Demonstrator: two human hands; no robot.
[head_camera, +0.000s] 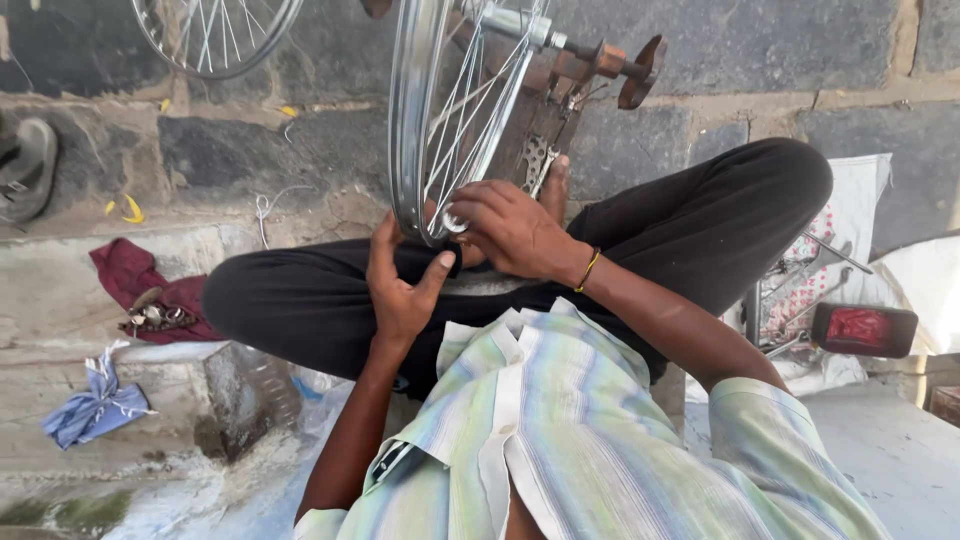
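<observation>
- Working at the lower edge of a bicycle wheel rim (408, 120), the seated person does best to keep the rim steady with one hand while the other works at a single spoke end, judging by how the hands sit
- Left hand (400, 285): half open, palm toward the rim, thumb (436, 272) raised beside it, fingers resting against the rim's near edge; it grips nothing fully
- Right hand (510, 228): fingers curled close together over a small shiny metal piece (455, 222) at the rim's inner side, pinching or turning it; a thin bangle (588, 270) sits on the wrist
- Rim stands upright between the crossed legs in black trousers (690, 230), its spokes (470, 100) running up to the hub axle (560, 45)
- Left, on the stone ledge (60, 290): a maroon cloth (130, 275) bearing small metal parts, and a blue rag (95, 405) nearer
- Farther back: a second wheel (215, 35) against the stone wall
</observation>
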